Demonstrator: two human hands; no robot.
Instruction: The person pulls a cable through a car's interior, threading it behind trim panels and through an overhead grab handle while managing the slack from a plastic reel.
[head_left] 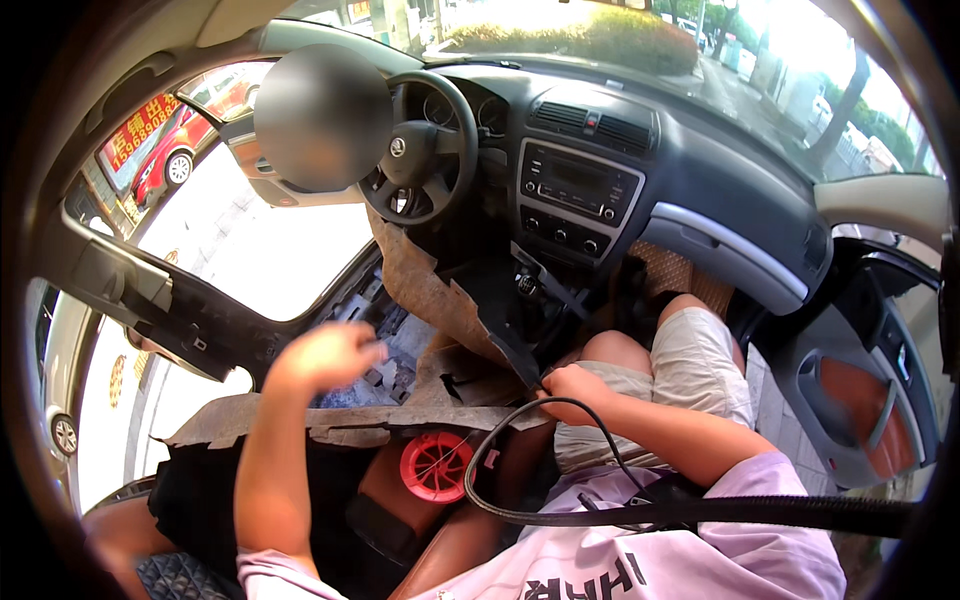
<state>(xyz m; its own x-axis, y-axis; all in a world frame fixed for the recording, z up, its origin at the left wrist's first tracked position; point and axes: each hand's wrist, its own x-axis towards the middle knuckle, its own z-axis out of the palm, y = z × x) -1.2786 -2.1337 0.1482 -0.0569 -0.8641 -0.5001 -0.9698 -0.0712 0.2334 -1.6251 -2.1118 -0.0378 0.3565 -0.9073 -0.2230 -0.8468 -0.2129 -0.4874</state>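
My left hand (330, 358) is raised over the opened-up floor behind the driver's door opening, its fingers smeared by motion. Beneath it lies bare blue-grey floor metal (395, 352). Peeled-up brown floor carpet (425, 290) with a ragged edge stands between that metal and the gear lever (527, 285). A further strip of carpet (340, 424) runs crosswise below. My right hand (572, 392) is closed at the carpet's right end, beside my lap; whatever its fingers hold is hidden. A red spoked reel (440, 467) with thin pale line sits on a brown box-shaped piece (385, 497) between my arms.
A black cable (700, 510) loops across my chest past my right hand. The steering wheel (430, 150) and dashboard (700, 160) are ahead, with a blurred patch covering the wheel's left. At right, the passenger door (865, 400) stands open; the left door opening shows bright pavement.
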